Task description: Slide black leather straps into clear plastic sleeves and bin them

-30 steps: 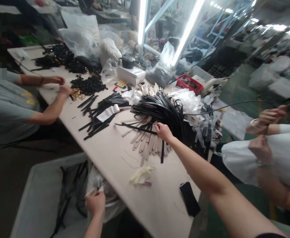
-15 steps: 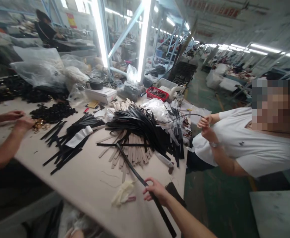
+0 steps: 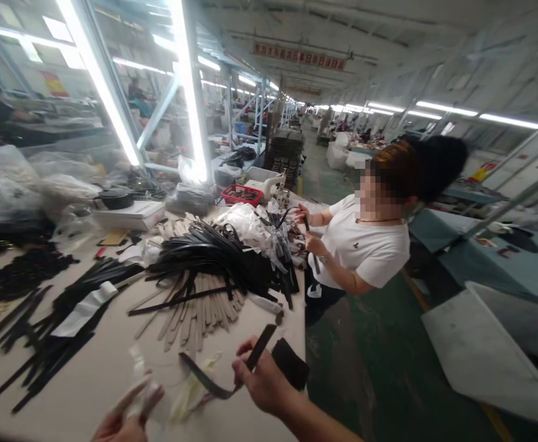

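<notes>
My right hand [image 3: 264, 377], at the table's near right corner, is closed on a black strap [image 3: 204, 380] that bends in a curve, one end rising past the fingers. At the bottom left, my left hand [image 3: 128, 414] pinches a thin whitish strip [image 3: 137, 368], blurred, its kind unclear. Pale yellow crumpled material [image 3: 190, 393] lies on the table between my hands, partly behind the strap. Ahead of them is a big pile of black straps [image 3: 204, 252] over fanned-out beige strips [image 3: 199, 313]. Beside my right hand sits a dark block-like piece [image 3: 290, 363].
More black straps [image 3: 61, 344] lie at left under a white sheet [image 3: 85, 310]. A red basket [image 3: 241, 195] and a white box [image 3: 133, 215] stand at the back. Across the table's right edge, a co-worker in a white shirt [image 3: 365, 245] handles a dark strap.
The view has swung right. My right hand has turned the black strap, now bent in a curve. My left hand has come up into view with the whitish strip.
</notes>
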Demonstrator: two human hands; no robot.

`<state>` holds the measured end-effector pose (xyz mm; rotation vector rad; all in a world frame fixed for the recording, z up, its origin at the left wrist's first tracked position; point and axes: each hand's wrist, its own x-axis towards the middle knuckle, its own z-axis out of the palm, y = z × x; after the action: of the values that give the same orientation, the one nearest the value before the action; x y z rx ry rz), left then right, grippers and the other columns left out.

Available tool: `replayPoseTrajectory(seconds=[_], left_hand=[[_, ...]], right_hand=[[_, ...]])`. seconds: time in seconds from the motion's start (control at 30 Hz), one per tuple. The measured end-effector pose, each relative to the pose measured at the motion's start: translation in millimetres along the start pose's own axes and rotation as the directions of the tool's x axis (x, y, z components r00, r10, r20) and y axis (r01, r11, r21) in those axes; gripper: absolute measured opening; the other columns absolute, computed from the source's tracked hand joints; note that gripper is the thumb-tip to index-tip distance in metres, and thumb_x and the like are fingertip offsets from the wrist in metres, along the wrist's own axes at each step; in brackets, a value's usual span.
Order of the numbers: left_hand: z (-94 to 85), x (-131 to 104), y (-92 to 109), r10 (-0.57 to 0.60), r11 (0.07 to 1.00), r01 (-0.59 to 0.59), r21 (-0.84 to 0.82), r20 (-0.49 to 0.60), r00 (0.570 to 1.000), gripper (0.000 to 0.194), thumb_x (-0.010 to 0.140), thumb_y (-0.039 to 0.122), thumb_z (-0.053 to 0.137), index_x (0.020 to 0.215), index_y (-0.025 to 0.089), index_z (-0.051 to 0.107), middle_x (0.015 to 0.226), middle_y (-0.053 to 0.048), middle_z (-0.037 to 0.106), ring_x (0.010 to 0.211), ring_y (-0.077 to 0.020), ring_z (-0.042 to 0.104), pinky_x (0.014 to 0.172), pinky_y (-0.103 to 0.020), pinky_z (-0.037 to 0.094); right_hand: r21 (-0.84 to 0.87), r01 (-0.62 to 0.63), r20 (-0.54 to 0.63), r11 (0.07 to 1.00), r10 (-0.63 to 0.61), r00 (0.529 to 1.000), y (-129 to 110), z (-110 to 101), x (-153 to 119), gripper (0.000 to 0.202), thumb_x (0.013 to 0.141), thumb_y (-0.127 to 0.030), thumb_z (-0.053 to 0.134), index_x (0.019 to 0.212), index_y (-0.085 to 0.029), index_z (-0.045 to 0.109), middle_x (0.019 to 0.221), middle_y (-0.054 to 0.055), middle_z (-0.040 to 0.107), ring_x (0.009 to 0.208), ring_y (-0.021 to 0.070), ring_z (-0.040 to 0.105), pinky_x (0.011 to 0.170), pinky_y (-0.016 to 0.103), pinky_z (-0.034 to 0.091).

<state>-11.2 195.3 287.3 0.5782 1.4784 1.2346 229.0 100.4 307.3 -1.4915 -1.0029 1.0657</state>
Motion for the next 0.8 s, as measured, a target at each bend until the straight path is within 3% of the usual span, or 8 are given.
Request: replayPoseTrajectory(seconds=[0.07, 0.17, 0.23, 0.3, 0.43, 0.57, 0.67, 0.8], left_hand=[[26.7, -28, 6, -0.137, 0.990, 0.140, -0.022, 0.109, 0.985, 0.039, 0.057, 0.021, 0.078, 0.096, 0.019, 0.074, 0.094, -0.004, 0.077, 0.082, -0.0210, 0.074, 0.075, -0.026, 0.061], [49.0, -62, 7, -0.235, 0.970, 0.243, 0.005, 0.272, 0.933, 0.048, 0.052, 0.023, 0.083, 0.099, 0.018, 0.075, 0.092, -0.007, 0.078, 0.086, -0.0279, 0.074, 0.071, -0.029, 0.062], [53.4, -72, 5, -0.241, 0.967, 0.256, 0.009, 0.366, 0.899, 0.056, 0.051, 0.025, 0.086, 0.106, 0.019, 0.075, 0.090, -0.007, 0.078, 0.087, -0.0306, 0.074, 0.069, -0.032, 0.063], [53.8, -71, 5, -0.225, 0.971, 0.236, 0.027, 0.429, 0.875, 0.063, 0.055, 0.029, 0.087, 0.115, 0.021, 0.072, 0.092, -0.007, 0.078, 0.088, -0.0301, 0.074, 0.068, -0.032, 0.062], [57.5, -45, 9, -0.094, 0.995, 0.071, 0.070, 0.426, 0.900, 0.065, 0.061, 0.028, 0.085, 0.123, 0.019, 0.069, 0.091, -0.007, 0.077, 0.080, -0.0240, 0.074, 0.064, -0.028, 0.060], [70.2, -4, 12, 0.062, 0.995, -0.087, 0.037, 0.442, 0.895, 0.057, 0.061, 0.024, 0.082, 0.117, 0.013, 0.072, 0.086, -0.007, 0.076, 0.077, -0.0175, 0.071, 0.070, -0.023, 0.055], [76.8, 30, 6, 0.084, 0.995, -0.103, 0.013, 0.479, 0.874, 0.059, 0.063, 0.022, 0.078, 0.120, 0.010, 0.070, 0.080, -0.007, 0.074, 0.070, -0.0157, 0.068, 0.068, -0.024, 0.054], [78.1, 66, -8, 0.085, 0.995, -0.102, 0.015, 0.443, 0.892, 0.055, 0.065, 0.023, 0.073, 0.118, 0.008, 0.070, 0.075, -0.007, 0.072, 0.063, -0.0148, 0.064, 0.062, -0.025, 0.051]], right_hand=[[0.072, -0.002, 0.007, 0.997, 0.002, 1.000, -10, 11, -8, 0.058, 0.095, -0.066, 0.043, 0.104, -0.015, 0.069, 0.088, 0.008, 0.067, 0.079, 0.0182, 0.066, 0.073, 0.029, 0.053], [0.059, 0.030, 0.048, 0.998, -0.033, 0.998, -20, 26, -18, 0.048, 0.091, -0.057, 0.057, 0.115, -0.018, 0.069, 0.098, 0.007, 0.070, 0.087, 0.0199, 0.066, 0.076, 0.028, 0.052], [0.056, 0.027, 0.131, 0.998, -0.034, 0.991, -21, 34, -22, 0.036, 0.083, -0.047, 0.069, 0.104, -0.018, 0.074, 0.093, 0.005, 0.071, 0.083, 0.0197, 0.065, 0.073, 0.026, 0.050], [0.054, -0.043, 0.196, 0.998, 0.031, 0.980, -17, 38, -26, 0.027, 0.082, -0.042, 0.070, 0.086, -0.016, 0.077, 0.077, 0.003, 0.070, 0.070, 0.0173, 0.063, 0.064, 0.024, 0.048], [0.020, -0.206, 0.161, 0.978, 0.200, 0.966, -8, 37, -38, 0.029, 0.085, -0.039, 0.062, 0.075, -0.015, 0.077, 0.063, 0.002, 0.068, 0.058, 0.0143, 0.058, 0.057, 0.023, 0.043], [-0.039, -0.255, 0.115, 0.966, 0.258, 0.959, -5, 26, -53, 0.027, 0.085, -0.032, 0.060, 0.077, -0.013, 0.078, 0.062, 0.005, 0.071, 0.055, 0.0132, 0.056, 0.055, 0.022, 0.039], [-0.076, -0.267, 0.127, 0.961, 0.275, 0.953, 0, 21, -58, 0.028, 0.086, -0.032, 0.060, 0.083, -0.011, 0.078, 0.063, 0.006, 0.072, 0.052, 0.0121, 0.055, 0.055, 0.022, 0.037], [-0.085, -0.315, 0.127, 0.945, 0.324, 0.938, 14, 19, -66, 0.024, 0.084, -0.030, 0.062, 0.087, -0.011, 0.076, 0.066, 0.006, 0.073, 0.059, 0.0135, 0.060, 0.061, 0.023, 0.040]])
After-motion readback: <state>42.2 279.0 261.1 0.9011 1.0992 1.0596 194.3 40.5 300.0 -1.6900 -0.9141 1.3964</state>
